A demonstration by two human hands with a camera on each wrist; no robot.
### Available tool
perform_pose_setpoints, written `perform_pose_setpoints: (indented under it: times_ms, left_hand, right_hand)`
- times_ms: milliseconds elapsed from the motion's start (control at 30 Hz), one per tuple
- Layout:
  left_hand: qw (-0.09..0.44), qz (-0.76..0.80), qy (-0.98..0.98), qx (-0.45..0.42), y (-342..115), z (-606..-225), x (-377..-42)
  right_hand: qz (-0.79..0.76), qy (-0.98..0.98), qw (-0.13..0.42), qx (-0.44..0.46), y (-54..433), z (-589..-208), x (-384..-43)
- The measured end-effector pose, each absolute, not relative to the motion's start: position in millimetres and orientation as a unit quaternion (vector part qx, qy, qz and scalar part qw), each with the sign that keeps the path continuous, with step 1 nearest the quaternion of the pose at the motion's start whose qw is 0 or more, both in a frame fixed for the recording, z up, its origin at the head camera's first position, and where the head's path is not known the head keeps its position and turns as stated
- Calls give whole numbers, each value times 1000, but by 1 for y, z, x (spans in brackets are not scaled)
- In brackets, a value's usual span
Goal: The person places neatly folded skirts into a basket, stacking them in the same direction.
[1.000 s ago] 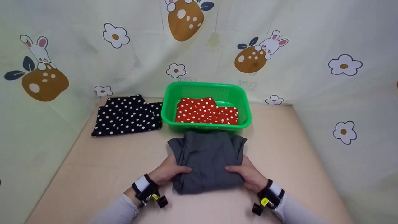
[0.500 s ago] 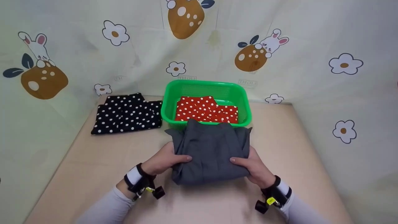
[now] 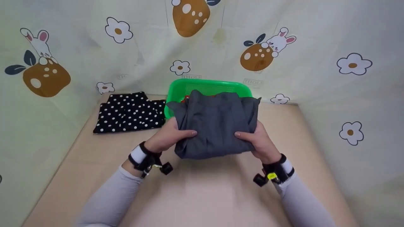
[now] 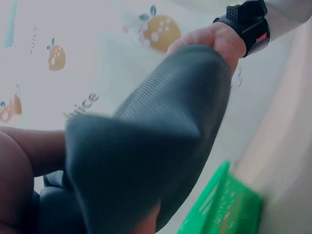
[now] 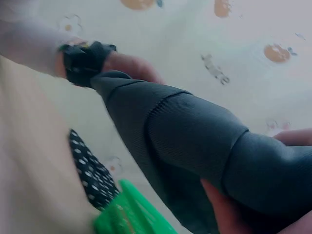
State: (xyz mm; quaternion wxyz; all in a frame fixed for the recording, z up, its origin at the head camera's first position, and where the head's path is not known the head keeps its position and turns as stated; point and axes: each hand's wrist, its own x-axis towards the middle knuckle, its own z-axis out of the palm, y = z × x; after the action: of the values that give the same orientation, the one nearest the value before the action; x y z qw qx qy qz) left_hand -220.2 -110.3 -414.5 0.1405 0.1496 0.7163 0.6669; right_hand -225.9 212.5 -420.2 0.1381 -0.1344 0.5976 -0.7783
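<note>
A folded dark grey garment (image 3: pixel 217 126) is held up in the air between both hands, over the front of a green plastic basket (image 3: pixel 176 84). My left hand (image 3: pixel 167 135) grips its left side, thumb on top and fingers beneath. On the right side my right hand (image 3: pixel 263 143) holds it the same way. Only scraps of a red polka-dot cloth (image 3: pixel 185 98) show inside the basket; the grey garment hides the rest. In the right wrist view the garment (image 5: pixel 190 131) sags slightly between the hands, above the basket rim (image 5: pixel 131 209).
A folded black cloth with white dots (image 3: pixel 129 113) lies left of the basket, against or very near its side. The beige table top (image 3: pixel 202 195) stretches in front. A printed curtain (image 3: pixel 214 47) stands close behind the basket and along both sides.
Both hands have raised the grey garment off the table and carried it forward, so that it now covers most of the basket and the red cloth. The black dotted cloth has stayed put.
</note>
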Motion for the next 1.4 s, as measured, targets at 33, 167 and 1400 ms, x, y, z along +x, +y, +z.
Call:
perform_pose_setpoints:
  times_ms: [33, 167, 1400]
  left_hand:
    - [130, 670, 716, 146, -109, -412, -229]
    - [91, 704, 692, 132, -105, -411, -265]
    - [-177, 473, 860, -74, -84, -465, -349]
  right_hand:
    - [-778, 601, 127, -131, 211, -419, -236]
    - [-776, 615, 78, -117, 203, -420, -272]
    - [-404, 894, -193, 5, 170, -470, -341]
